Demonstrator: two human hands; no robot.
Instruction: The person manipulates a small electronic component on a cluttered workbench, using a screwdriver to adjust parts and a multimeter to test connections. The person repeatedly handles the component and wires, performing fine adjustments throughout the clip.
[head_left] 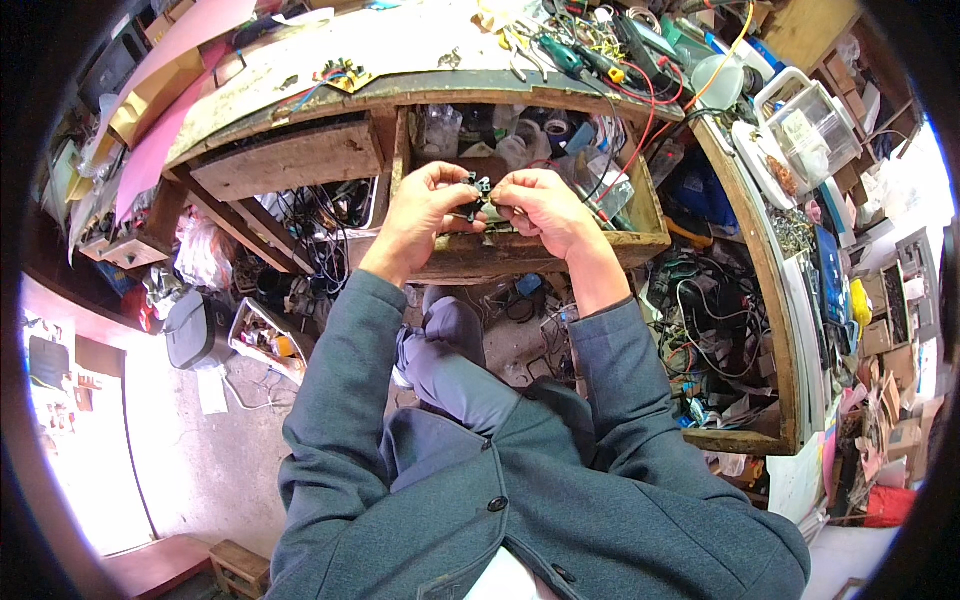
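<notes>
Above an open wooden drawer (560,250), my two hands come together around a small dark part (480,188) with a greenish-grey top. It looks like a small electrical component, but its exact kind is too small to make out. My left hand (425,215) is closed on it, the thumb and fingers gripping its left side. From the other side, my right hand (553,212) pinches at its right edge with thumb and forefinger. Whether the right fingertips also hold a smaller piece is hidden. Inside the drawer behind my hands lie tape rolls, plastic bags and wires.
On the bench top (400,45) lie a green-handled screwdriver (562,55), pliers and tangled wires, with red leads hanging over the front edge into the drawer. Cables crowd the shelf at right. A clear plastic container (812,130) stands far right; a box of parts (268,338) is on the floor.
</notes>
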